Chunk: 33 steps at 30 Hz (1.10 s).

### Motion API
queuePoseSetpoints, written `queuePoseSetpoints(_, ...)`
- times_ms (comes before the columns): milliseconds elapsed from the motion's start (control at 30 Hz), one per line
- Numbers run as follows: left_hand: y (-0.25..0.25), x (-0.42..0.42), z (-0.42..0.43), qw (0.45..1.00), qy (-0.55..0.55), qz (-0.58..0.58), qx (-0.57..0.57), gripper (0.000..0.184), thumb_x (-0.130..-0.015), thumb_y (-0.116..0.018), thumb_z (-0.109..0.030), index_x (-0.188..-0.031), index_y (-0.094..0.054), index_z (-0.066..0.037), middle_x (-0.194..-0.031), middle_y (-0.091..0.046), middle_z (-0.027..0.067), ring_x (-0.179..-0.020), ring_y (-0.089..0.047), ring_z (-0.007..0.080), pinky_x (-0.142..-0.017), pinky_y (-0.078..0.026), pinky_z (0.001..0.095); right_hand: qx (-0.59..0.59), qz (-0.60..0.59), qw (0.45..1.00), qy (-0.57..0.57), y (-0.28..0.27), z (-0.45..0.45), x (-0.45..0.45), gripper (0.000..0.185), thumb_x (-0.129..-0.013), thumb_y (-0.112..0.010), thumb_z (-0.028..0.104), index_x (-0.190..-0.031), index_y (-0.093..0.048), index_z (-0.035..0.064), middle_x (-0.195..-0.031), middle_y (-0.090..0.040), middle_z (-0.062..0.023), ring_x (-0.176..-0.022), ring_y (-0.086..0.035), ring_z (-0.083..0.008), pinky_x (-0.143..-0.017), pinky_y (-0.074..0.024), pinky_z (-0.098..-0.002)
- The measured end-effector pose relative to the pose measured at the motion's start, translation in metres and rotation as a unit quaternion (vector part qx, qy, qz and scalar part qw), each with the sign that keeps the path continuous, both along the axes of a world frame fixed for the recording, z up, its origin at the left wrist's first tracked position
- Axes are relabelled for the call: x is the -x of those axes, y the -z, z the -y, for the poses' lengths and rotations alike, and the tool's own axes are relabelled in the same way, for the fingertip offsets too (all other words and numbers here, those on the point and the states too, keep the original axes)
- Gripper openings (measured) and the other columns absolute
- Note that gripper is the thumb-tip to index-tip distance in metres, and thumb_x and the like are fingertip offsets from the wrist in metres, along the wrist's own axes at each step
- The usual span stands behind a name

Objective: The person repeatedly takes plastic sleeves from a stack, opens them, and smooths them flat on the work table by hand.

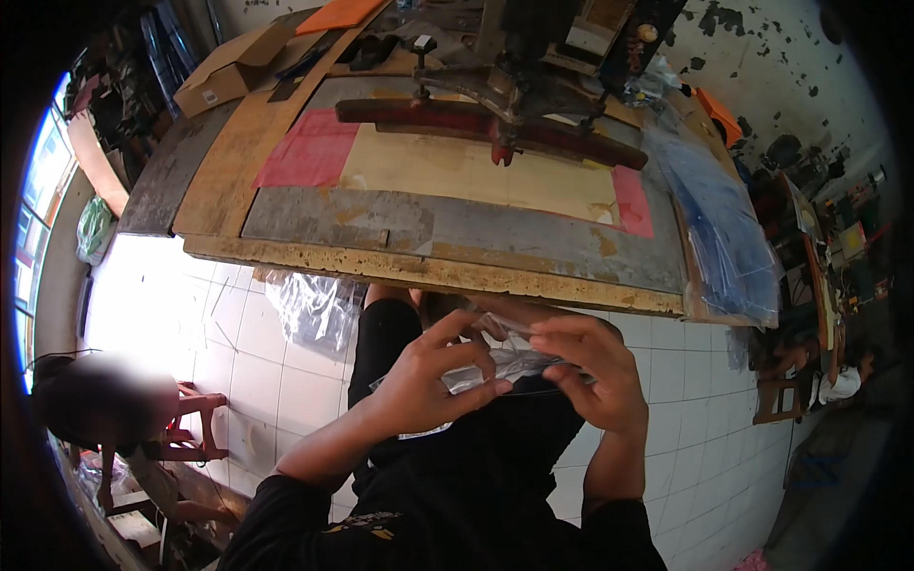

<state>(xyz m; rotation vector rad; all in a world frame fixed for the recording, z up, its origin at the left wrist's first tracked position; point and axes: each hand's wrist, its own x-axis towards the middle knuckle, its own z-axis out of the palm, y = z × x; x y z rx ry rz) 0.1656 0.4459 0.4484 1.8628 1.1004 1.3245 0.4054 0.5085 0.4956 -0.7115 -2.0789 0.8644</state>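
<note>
Above my lap, a crumpled piece of clear plastic [509, 366] stretches between both my hands. My left hand [440, 369] grips its left side, fingers curled and thumb pointing inward. On the other side, my right hand [598, 369] pinches the plastic with bent fingers and the thumb below. Part of the plastic lies hidden behind the fingers, so its full shape cannot be made out. Just beyond my hands runs the front edge of a worn workbench [447, 271].
On the bench stands a press with a dark red bar [428, 116] over a yellow sheet [457, 181]. Clear plastic sheets [719, 228] hang over the right side. A cardboard box [228, 71] sits at the back left. Another person [105, 404] is at lower left.
</note>
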Motion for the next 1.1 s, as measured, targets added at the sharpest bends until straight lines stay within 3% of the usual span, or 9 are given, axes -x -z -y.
queuePoseSetpoints(67, -0.004, 0.001, 0.001, 1.000, -0.008, -0.020, 0.000, 0.025, -0.083, -0.092, -0.021, -0.087, -0.073, -0.006, -0.115, -0.065, 0.0145, -0.105, -0.070, 0.0329, -0.089, -0.057, 0.0418, -0.121, 0.054, 0.991, -0.030, -0.008, -0.003, 0.006, 0.026, -0.085, -0.086, 0.010, -0.108, -0.076, 0.0028, -0.108, -0.076, -0.0101, -0.099, -0.076, -0.0229, -0.077, -0.0598, -0.0313)
queuePoseSetpoints(200, -0.011, -0.001, 0.003, 0.994, -0.041, -0.094, -0.044, 0.025, -0.081, -0.091, -0.025, -0.087, -0.075, -0.007, -0.115, -0.066, 0.0147, -0.100, -0.070, 0.0330, -0.085, -0.056, 0.0430, -0.111, 0.065, 0.991, -0.038, 0.006, -0.011, -0.001, 0.033, -0.079, -0.091, 0.012, -0.106, -0.075, 0.0037, -0.108, -0.076, -0.0099, -0.097, -0.076, -0.0248, -0.079, -0.0590, -0.0342)
queuePoseSetpoints(267, -0.009, 0.000, 0.003, 0.991, -0.052, -0.111, -0.055, 0.025, -0.082, -0.090, -0.026, -0.087, -0.075, -0.007, -0.115, -0.067, 0.0131, -0.098, -0.070, 0.0324, -0.085, -0.056, 0.0429, -0.035, 0.046, 0.998, -0.023, 0.006, -0.010, 0.000, 0.031, -0.077, -0.092, 0.011, -0.102, -0.075, 0.0038, -0.104, -0.077, -0.0091, -0.094, -0.077, -0.0241, -0.078, -0.0587, -0.0338)
queuePoseSetpoints(433, -0.010, 0.008, 0.002, 0.987, -0.058, -0.146, -0.046, 0.022, -0.085, -0.087, -0.024, -0.085, -0.074, -0.007, -0.110, -0.071, 0.0068, -0.093, -0.072, 0.0297, -0.081, -0.056, 0.0425, -0.044, 0.076, 0.996, -0.022, 0.005, -0.009, 0.001, 0.025, -0.078, -0.090, 0.009, -0.098, -0.076, 0.0031, -0.098, -0.078, -0.0079, -0.090, -0.076, -0.0225, -0.077, -0.0582, -0.0332)
queuePoseSetpoints(500, -0.011, 0.010, -0.001, 0.989, -0.047, -0.132, -0.054, 0.020, -0.087, -0.085, -0.022, -0.085, -0.073, -0.006, -0.100, -0.072, 0.0049, -0.084, -0.072, 0.0288, -0.075, -0.056, 0.0419, -0.044, 0.075, 0.996, -0.027, 0.005, -0.010, 0.000, 0.023, -0.079, -0.090, 0.009, -0.097, -0.076, 0.0031, -0.098, -0.079, -0.0076, -0.089, -0.076, -0.0219, -0.076, -0.0579, -0.0329)
queuePoseSetpoints(700, -0.012, 0.014, -0.006, 0.990, -0.042, -0.127, -0.048, 0.018, -0.089, -0.084, -0.017, -0.087, -0.072, -0.003, -0.089, -0.070, 0.0070, -0.074, -0.071, 0.0296, -0.065, -0.056, 0.0398, -0.028, 0.091, 0.995, -0.026, 0.007, -0.010, -0.003, 0.023, -0.080, -0.089, 0.007, -0.099, -0.077, 0.0046, -0.102, -0.079, -0.0077, -0.086, -0.076, -0.0194, -0.072, -0.0543, -0.0286)
queuePoseSetpoints(767, -0.015, 0.014, -0.006, 0.991, -0.046, -0.117, -0.040, 0.017, -0.089, -0.084, -0.016, -0.088, -0.072, -0.003, -0.090, -0.070, 0.0067, -0.075, -0.071, 0.0294, -0.065, -0.056, 0.0395, 0.072, 0.020, 0.997, 0.011, 0.010, -0.007, 0.001, 0.023, -0.081, -0.089, 0.005, -0.099, -0.077, 0.0044, -0.102, -0.079, -0.0067, -0.086, -0.075, -0.0173, -0.071, -0.0537, -0.0271)
queuePoseSetpoints(1100, -0.012, 0.013, -0.007, 0.993, -0.041, -0.105, -0.029, 0.017, -0.091, -0.083, -0.015, -0.089, -0.073, -0.002, -0.091, -0.070, 0.0068, -0.075, -0.072, 0.0290, -0.064, -0.056, 0.0397, 0.046, 0.017, 0.999, 0.007, 0.016, -0.009, -0.001, 0.017, -0.086, -0.083, -0.005, -0.100, -0.076, 0.0009, -0.099, -0.077, -0.0092, -0.089, -0.076, -0.0182, -0.073, -0.0605, -0.0291)
